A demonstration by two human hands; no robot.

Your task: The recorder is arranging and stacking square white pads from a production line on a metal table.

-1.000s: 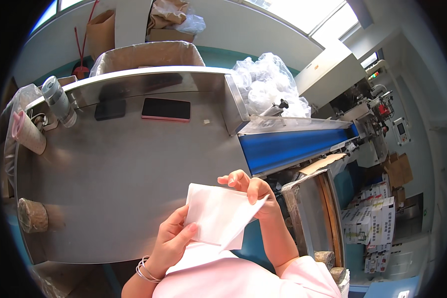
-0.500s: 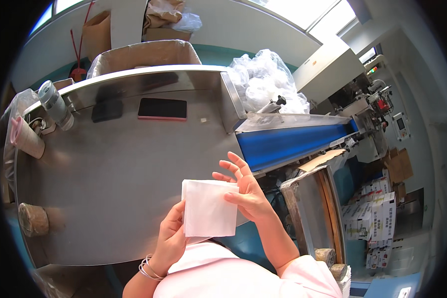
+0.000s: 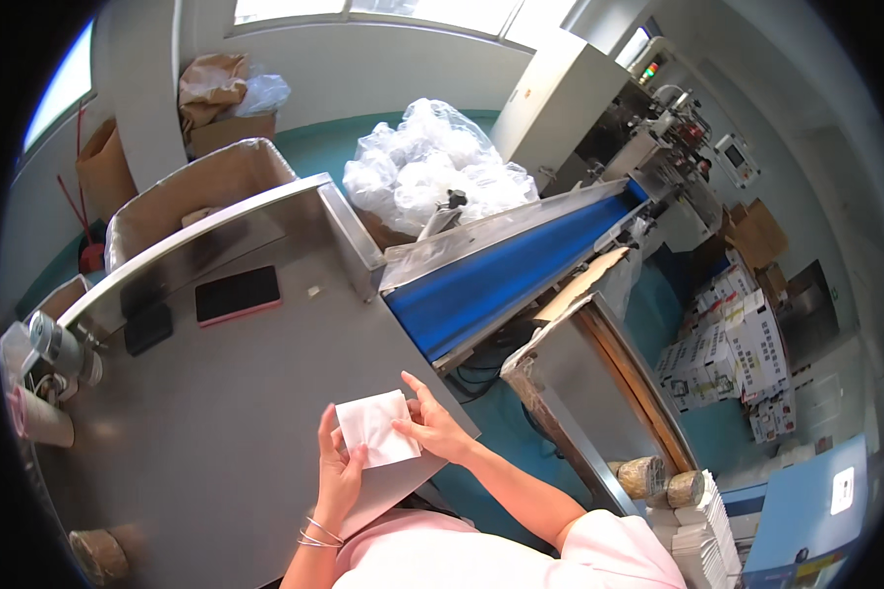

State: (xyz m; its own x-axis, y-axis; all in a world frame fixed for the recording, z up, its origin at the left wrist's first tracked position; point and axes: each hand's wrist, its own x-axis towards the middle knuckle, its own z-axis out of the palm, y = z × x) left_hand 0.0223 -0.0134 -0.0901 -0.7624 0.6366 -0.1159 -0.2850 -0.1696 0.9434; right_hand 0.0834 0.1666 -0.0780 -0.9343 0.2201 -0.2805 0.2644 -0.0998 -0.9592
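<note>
A square white stack of what looks like folded paper napkins is held between my two hands, above the near right part of the metal table. At its left edge my left hand grips it, thumb on the upper face. My right hand closes on the right edge, its thumb pressing the face and its other fingers partly hidden behind. The paper dips slightly between the thumbs. Bracelets circle my left wrist.
The steel table carries a phone, a tumbler and a tape roll. A blue conveyor belt runs off to the right. Beyond it lies a bulging clear bag. White stacks stand at lower right.
My view has swung to the right. My right fingers, raised and spread before, now close in on the stack's edge. My left thumb has come onto its face.
</note>
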